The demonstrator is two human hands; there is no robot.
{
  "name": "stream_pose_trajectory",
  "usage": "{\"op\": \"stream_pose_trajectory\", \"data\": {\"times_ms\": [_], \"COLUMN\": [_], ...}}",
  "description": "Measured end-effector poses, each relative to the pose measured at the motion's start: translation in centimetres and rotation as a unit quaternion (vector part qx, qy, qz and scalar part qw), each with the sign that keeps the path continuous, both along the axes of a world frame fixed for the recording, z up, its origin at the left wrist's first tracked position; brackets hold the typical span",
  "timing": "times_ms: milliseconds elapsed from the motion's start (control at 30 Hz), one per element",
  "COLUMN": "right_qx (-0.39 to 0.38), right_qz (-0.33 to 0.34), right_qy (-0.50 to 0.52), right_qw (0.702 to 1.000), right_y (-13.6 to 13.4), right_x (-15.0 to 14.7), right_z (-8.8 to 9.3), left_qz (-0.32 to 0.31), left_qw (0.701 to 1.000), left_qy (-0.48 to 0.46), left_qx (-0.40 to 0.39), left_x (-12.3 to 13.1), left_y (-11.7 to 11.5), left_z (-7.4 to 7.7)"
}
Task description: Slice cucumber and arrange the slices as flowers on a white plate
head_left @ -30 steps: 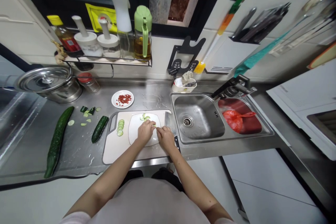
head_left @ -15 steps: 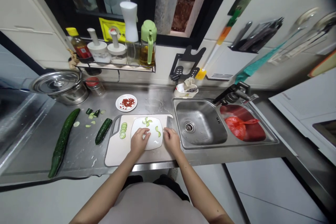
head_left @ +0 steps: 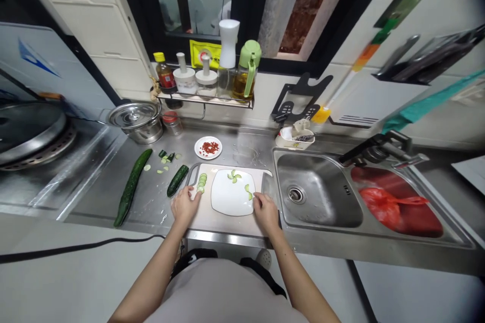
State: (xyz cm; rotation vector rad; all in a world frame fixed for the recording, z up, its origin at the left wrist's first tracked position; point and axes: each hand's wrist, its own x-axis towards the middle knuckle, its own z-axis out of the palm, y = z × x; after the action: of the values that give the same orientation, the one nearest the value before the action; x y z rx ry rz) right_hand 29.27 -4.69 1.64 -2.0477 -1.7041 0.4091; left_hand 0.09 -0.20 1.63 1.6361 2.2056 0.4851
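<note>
While the empty, loosely spread left hand point(head_left: 185, 205) reaches the row of green cucumber slices point(head_left: 201, 183), the right hand point(head_left: 265, 210), also slack and empty, should steady the white square plate point(head_left: 227, 203).

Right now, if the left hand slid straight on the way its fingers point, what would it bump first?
Probably the row of cucumber slices on the cutting board: the left hand points at them, fingertips very near. I cannot tell if they touch.
</note>
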Motion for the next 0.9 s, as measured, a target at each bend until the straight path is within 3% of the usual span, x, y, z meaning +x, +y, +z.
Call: {"op": "stream_pose_trajectory", "data": {"times_ms": [300,533,600,700,800,900], "right_qx": [0.011,0.049,0.064,0.098,0.120,0.115], "right_qz": [0.007,0.013,0.014,0.017,0.039,0.078], "right_qy": [0.013,0.039,0.053,0.091,0.164,0.255], "right_qw": [1.000,0.998,0.996,0.991,0.978,0.957], "right_y": [-0.1,-0.4,-0.2,0.5,1.7,2.9], "right_x": [-0.2,-0.2,-0.4,-1.2,-2.9,-5.1], "right_z": [-0.2,0.2,0.7,2.2,4.3,6.3], "left_qz": [0.013,0.036,0.050,0.057,0.022,-0.015], "left_qw": [1.000,0.991,0.972,0.914,0.856,0.829], "left_qy": [-0.002,-0.123,-0.219,-0.393,-0.512,-0.557], "left_qx": [-0.021,0.037,0.063,0.083,0.070,0.048], "left_x": [1.2,1.3,1.4,1.9,2.9,4.1], "left_y": [0.4,0.8,1.1,1.6,2.0,1.7], "left_z": [-0.1,-0.8,-0.7,0.6,3.0,5.6]}}
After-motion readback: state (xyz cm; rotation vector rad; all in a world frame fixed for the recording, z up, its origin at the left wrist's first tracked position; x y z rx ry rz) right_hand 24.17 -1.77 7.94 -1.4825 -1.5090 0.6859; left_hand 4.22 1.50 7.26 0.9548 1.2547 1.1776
